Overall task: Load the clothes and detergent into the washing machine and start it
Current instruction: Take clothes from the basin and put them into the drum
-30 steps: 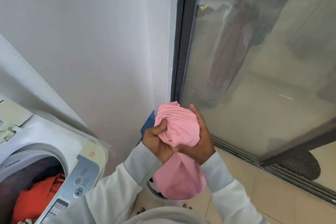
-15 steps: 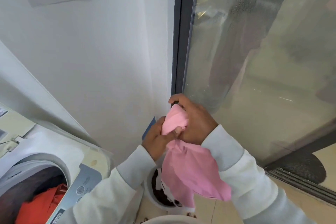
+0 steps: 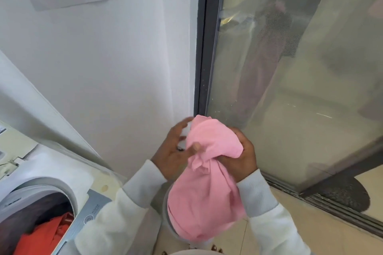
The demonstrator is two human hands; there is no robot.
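Note:
A pink garment (image 3: 207, 188) hangs bunched between both hands, in front of the wall corner. My right hand (image 3: 242, 157) grips its upper part from the right. My left hand (image 3: 176, 149) holds the left side, thumb pressed into the cloth, with something white under the fingers. The top-loading washing machine (image 3: 62, 174) stands at the lower left with its lid up. An orange garment (image 3: 43, 236) lies in the drum. The laundry basket (image 3: 165, 203) below the garment is mostly hidden. No detergent is in view.
A white wall fills the left and centre. A dark-framed sliding glass door (image 3: 290, 89) runs along the right, its track (image 3: 331, 211) on the tiled floor. The machine's control panel (image 3: 87, 217) faces my left sleeve.
Both hands have worked along the pink garment, regathering it. The right hand has come off the top and now grips from the right, while the left has moved up.

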